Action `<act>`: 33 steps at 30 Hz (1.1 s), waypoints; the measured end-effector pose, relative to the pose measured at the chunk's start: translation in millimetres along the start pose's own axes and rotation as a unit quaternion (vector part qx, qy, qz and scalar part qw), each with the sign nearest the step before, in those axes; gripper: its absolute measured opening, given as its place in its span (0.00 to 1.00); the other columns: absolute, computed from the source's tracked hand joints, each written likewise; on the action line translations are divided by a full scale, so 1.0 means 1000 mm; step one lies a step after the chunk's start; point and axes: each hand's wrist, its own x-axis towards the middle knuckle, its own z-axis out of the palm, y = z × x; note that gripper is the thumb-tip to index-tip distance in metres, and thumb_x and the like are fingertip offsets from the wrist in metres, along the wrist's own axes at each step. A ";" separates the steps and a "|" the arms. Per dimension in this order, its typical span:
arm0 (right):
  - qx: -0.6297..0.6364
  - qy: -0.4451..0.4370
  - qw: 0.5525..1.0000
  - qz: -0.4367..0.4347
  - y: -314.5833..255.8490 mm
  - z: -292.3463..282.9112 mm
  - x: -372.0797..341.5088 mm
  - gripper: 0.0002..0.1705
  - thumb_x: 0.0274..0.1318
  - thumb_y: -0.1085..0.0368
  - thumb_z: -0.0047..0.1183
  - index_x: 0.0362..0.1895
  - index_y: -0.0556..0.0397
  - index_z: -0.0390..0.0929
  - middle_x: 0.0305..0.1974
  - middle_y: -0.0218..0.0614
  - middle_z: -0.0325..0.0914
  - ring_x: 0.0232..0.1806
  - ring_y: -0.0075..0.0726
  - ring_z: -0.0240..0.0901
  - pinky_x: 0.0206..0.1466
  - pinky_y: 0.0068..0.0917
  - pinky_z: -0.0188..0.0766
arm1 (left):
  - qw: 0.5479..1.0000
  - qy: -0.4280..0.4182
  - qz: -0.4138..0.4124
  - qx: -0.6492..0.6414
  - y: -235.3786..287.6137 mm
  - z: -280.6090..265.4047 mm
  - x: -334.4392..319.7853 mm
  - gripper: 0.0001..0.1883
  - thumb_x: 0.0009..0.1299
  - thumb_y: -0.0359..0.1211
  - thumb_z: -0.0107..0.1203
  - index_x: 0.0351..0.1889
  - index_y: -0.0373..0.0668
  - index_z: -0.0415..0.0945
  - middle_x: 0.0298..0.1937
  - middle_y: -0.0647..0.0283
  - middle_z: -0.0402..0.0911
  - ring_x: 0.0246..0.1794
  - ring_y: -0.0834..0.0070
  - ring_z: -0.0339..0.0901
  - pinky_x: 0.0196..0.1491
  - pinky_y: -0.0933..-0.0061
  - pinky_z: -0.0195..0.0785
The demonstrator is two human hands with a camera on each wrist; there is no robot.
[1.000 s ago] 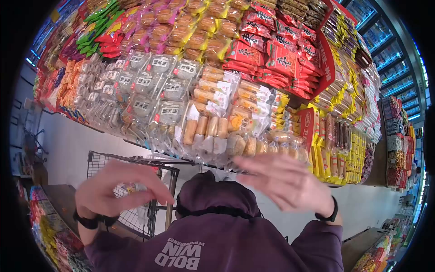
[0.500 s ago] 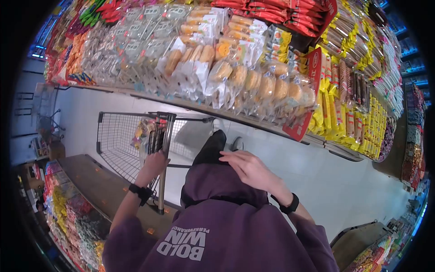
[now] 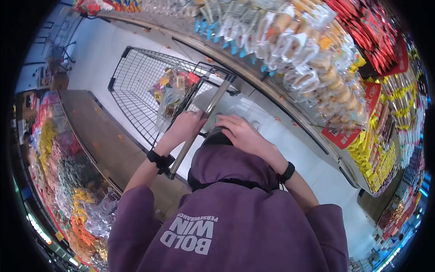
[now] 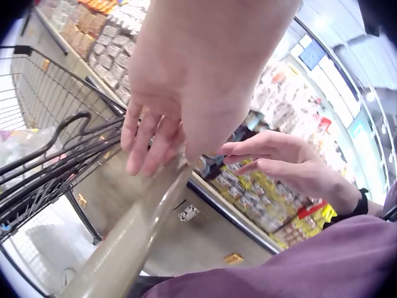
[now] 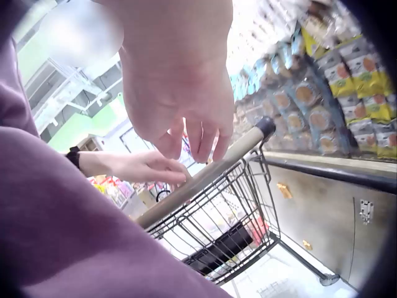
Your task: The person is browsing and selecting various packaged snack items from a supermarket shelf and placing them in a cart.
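Note:
In the head view my left hand (image 3: 186, 128) holds the middle of the grey handle (image 3: 181, 159) of a wire shopping cart (image 3: 136, 75). The left wrist view has its fingers (image 4: 146, 139) curving over the bar. My right hand (image 3: 244, 135) holds nothing; its fingers are loosely bent and hang close to the handle, right of my left hand. A few colourful plastic packages (image 3: 174, 86) lie inside the cart's basket, near the handle end.
A long display counter (image 3: 253, 70) heaped with wrapped breads and snacks runs along the cart's right side. On the left stands another counter (image 3: 86, 122) with bagged goods (image 3: 68, 195). Pale floor (image 3: 90, 43) stretches ahead between them.
Both hands come down from beside the bread display, the left onto the cart handle, the right near it. The view turns left, so the cart sits more central and the breads shift right.

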 end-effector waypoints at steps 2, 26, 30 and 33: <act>-0.059 -0.002 0.997 -0.040 0.008 0.024 0.044 0.13 0.61 0.69 0.54 0.50 0.56 0.78 0.59 0.42 0.76 0.59 0.52 0.71 0.63 0.43 0.67 | 0.986 0.094 -0.040 -0.132 -0.027 0.003 -0.009 0.12 0.73 0.34 0.54 0.37 0.31 0.77 0.32 0.45 0.81 0.35 0.49 0.81 0.39 0.55 0.71; -0.127 0.307 0.937 0.112 0.052 0.092 0.153 0.08 0.49 0.74 0.63 0.35 0.47 0.82 0.17 0.27 0.77 0.18 0.24 0.75 0.23 0.22 0.69 | 0.899 -0.133 -0.403 -0.105 -0.358 0.209 0.015 0.24 0.68 0.41 0.52 0.57 0.37 0.77 0.60 0.41 0.76 0.61 0.47 0.75 0.62 0.54 0.69; -0.204 0.289 0.927 0.128 0.054 0.092 0.145 0.09 0.48 0.72 0.64 0.33 0.43 0.82 0.16 0.20 0.74 0.15 0.22 0.70 0.22 0.21 0.66 | 0.891 -0.179 -0.414 -0.042 -0.356 0.194 0.034 0.25 0.67 0.42 0.54 0.57 0.36 0.78 0.59 0.41 0.77 0.61 0.48 0.75 0.62 0.54 0.69; -0.244 0.266 0.923 0.137 0.056 0.092 0.144 0.08 0.47 0.70 0.64 0.31 0.39 0.82 0.15 0.16 0.73 0.14 0.20 0.66 0.23 0.20 0.63 | 0.895 -0.140 -0.421 -0.049 -0.378 0.214 0.034 0.25 0.66 0.42 0.57 0.57 0.37 0.77 0.57 0.40 0.79 0.60 0.48 0.75 0.62 0.54 0.69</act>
